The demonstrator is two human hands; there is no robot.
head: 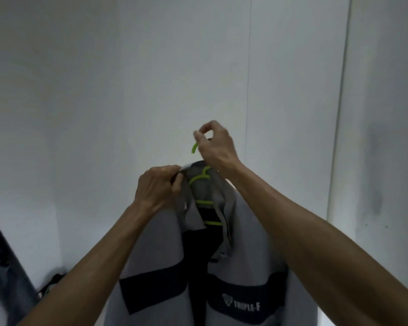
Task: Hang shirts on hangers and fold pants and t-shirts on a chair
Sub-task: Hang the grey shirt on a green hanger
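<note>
Gripping hands (pixel 158 187) on collar (pixel 186 168), hanger (pixel 199 178)

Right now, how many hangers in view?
1. A green hanger sits inside the collar of the grey shirt; the right hand holds its hook. Others may be out of frame.

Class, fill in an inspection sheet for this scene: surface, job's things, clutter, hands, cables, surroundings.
Surface: nothing seen.
Job's things: grey polo shirt with dark chest band draped on a lime-green plastic hanger.
Clutter: dark unclear object low at left.
Hands: left hand pinches the shirt collar; right hand holds the hanger's hook, fingers curled.
Cables: none identifiable.
Surroundings: plain white wall; dark fabric at left edge.
</note>
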